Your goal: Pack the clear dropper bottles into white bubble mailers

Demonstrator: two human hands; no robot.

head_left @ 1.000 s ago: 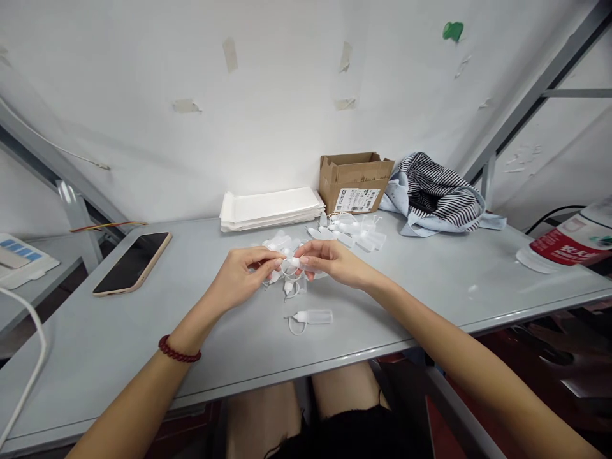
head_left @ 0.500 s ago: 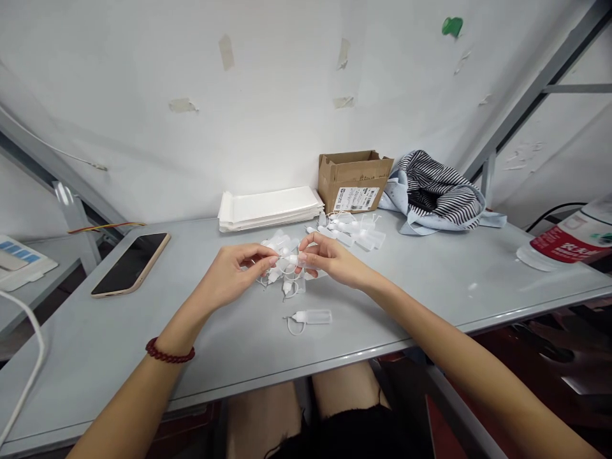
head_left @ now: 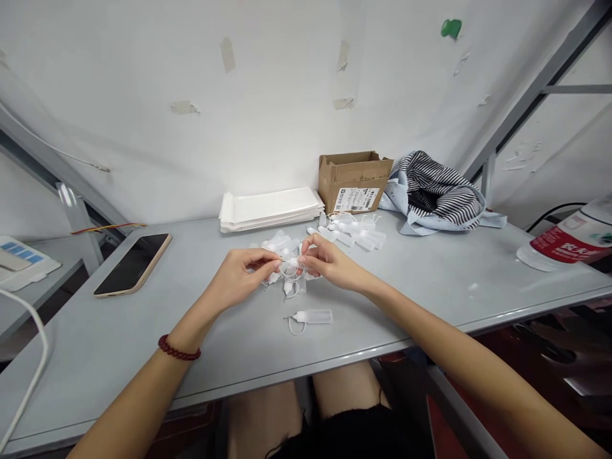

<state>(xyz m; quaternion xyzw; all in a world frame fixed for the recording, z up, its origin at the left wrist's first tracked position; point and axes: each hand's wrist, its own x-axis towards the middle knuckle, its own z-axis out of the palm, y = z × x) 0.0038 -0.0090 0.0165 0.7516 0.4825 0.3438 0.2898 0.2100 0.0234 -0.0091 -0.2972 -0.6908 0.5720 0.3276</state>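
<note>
My left hand point(head_left: 239, 280) and my right hand point(head_left: 327, 262) meet above the grey table point(head_left: 430, 280), both pinching one small white dropper bottle point(head_left: 291, 262) with a looped tether between their fingertips. Just beneath them lies a small heap of the same bottles point(head_left: 282, 245). One clear dropper bottle point(head_left: 313, 316) with a white nozzle lies alone on its side closer to me. A second pile of bottles point(head_left: 356, 231) sits behind my right hand.
A phone point(head_left: 132, 263) lies face up at the left. A stack of white sheets point(head_left: 270, 208), an open cardboard box point(head_left: 354, 180) and a striped cloth point(head_left: 437, 191) line the back wall. A red-labelled bottle point(head_left: 571, 239) lies at the right edge.
My hands have stayed together on the small bottle, with only slight finger shifts. Nothing else moved.
</note>
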